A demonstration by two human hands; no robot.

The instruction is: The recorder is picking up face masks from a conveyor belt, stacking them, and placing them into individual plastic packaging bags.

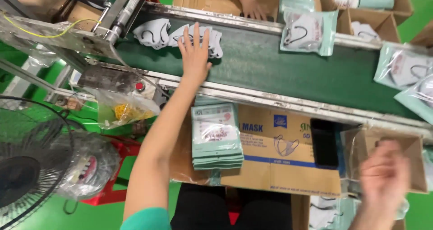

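Your right hand (383, 180), at four o'clock, is blurred over a small cardboard box (417, 164); I cannot tell its grip. At six, a stack of mask pouches (215, 137) lies on a carton (279, 167). At twelve, your left hand (195, 54) lies flat, fingers spread, on white masks (178, 34) on the green belt (279, 70).

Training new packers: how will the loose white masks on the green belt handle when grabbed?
The white masks under the left hand look thin and folded, so probably floppy and light. Lying flat on the green belt, they should not roll, though their loops might snag.
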